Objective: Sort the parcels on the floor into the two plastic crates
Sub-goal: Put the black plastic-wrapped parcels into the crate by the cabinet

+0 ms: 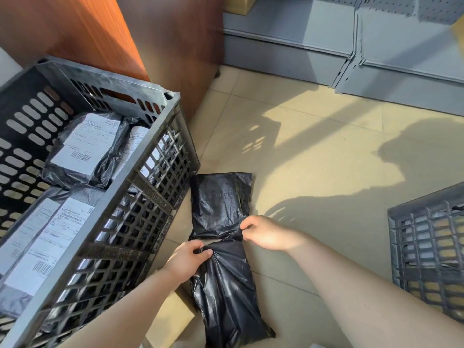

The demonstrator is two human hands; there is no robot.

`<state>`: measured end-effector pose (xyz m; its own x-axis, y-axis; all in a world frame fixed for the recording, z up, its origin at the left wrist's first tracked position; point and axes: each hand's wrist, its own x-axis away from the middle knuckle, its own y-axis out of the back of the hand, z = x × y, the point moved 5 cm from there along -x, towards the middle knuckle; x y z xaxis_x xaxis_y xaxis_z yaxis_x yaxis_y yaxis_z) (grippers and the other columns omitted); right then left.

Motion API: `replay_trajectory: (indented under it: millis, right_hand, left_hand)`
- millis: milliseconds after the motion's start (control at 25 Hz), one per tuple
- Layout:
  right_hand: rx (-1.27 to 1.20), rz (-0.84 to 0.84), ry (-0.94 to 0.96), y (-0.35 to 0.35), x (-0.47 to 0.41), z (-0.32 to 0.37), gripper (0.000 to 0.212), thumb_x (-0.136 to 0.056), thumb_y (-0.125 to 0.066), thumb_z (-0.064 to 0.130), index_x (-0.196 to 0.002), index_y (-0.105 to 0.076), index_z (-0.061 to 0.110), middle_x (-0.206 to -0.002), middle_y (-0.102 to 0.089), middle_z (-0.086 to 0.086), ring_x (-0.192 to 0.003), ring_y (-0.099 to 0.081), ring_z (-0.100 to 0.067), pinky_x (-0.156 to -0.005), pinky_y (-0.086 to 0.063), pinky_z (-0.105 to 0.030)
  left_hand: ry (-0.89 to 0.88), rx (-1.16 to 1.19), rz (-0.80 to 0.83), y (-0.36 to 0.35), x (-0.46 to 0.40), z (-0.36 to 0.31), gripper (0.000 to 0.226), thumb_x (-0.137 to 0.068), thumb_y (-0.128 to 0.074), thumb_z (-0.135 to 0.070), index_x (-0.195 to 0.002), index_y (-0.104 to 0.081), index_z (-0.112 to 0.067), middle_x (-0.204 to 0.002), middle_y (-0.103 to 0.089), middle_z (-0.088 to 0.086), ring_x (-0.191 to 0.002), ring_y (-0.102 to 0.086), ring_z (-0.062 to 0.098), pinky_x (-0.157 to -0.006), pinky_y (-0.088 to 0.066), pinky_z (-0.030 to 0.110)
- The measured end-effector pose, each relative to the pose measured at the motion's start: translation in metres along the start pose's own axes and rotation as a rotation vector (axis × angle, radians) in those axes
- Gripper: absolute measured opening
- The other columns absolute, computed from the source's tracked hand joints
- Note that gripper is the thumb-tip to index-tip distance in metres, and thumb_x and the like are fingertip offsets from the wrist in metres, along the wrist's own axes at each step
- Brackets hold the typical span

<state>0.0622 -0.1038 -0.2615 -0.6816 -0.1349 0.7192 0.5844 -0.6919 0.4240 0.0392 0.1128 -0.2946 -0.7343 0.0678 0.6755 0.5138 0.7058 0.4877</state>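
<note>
Left hand (pixel 187 261): reaches in from the lower left, forearm bare, thumb and fingers pinching the bunched top edge of the near parcel (pixel 226 292), a black plastic mailer lying lengthwise on the floor (pixel 313 151).

Right hand (pixel 266 233): comes in from the lower right, knuckles up, fingers curled and pinching the lower right corner of the far parcel (pixel 219 204), a second black mailer lying flat just beyond the first. The two mailers meet end to end between the hands.

Left crate (pixel 148 151): dark slotted plastic, just beside both parcels on their left; holds several black mailers with white printed labels (pixel 85 144) facing up.

Right crate (pixel 426 247): grey slotted plastic, only a corner in view at the right edge, well apart from the parcels.

Cardboard (pixel 170 320): tan piece on the floor under the left forearm.

Wooden cabinet (pixel 105 33): behind the left crate.

Grey metal shelving (pixel 351 46): along the far wall.

Floor: pale tiles, sunlit, with cast shadows.
</note>
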Motion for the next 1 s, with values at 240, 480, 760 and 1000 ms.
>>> replay_trajectory:
  millis: [240,480,760,1000]
  right_hand:
    - [-0.004,-0.021,0.104,-0.015,0.018,0.004,0.033,-0.098,-0.049,0.023,-0.13,-0.056,0.02,-0.115,-0.061,0.002,-0.108,-0.06,-0.018,-0.096,-0.045,-0.026]
    - [0.077,-0.085,0.184,-0.024,0.053,-0.01,0.062,-0.085,-0.057,0.063,-0.138,-0.045,0.032,-0.14,-0.048,0.009,-0.129,-0.047,-0.012,-0.107,-0.039,-0.033]
    - [0.571,-0.201,0.268,-0.029,0.051,-0.01,0.074,-0.086,-0.062,0.041,-0.147,-0.025,0.02,-0.142,-0.044,-0.009,-0.121,-0.051,-0.034,-0.09,-0.05,-0.043]
    - [0.209,-0.313,0.231,-0.005,0.051,-0.017,0.047,-0.08,-0.064,0.033,-0.125,-0.053,0.025,-0.107,-0.039,0.002,-0.106,-0.048,-0.021,-0.083,-0.046,-0.034]
  left_hand:
    - [0.01,0.039,-0.082,0.004,0.0,-0.026,0.033,-0.091,-0.062,-0.04,-0.07,-0.054,-0.015,-0.063,-0.058,-0.002,-0.063,-0.055,0.018,-0.061,-0.039,0.03]
    - [0.106,0.355,-0.024,0.001,-0.007,-0.048,0.034,-0.08,-0.065,-0.046,-0.094,-0.067,-0.015,-0.101,-0.07,0.005,-0.101,-0.065,0.025,-0.099,-0.05,0.046]
    - [0.318,0.646,0.033,-0.006,-0.001,-0.061,0.011,-0.098,-0.056,-0.024,-0.096,-0.059,-0.014,-0.115,-0.065,0.013,-0.1,-0.063,0.026,-0.072,-0.054,0.032]
    - [0.284,0.639,-0.034,0.003,0.002,-0.058,0.034,-0.096,-0.052,-0.046,-0.111,-0.059,-0.016,-0.105,-0.06,0.003,-0.103,-0.056,0.021,-0.089,-0.055,0.038]
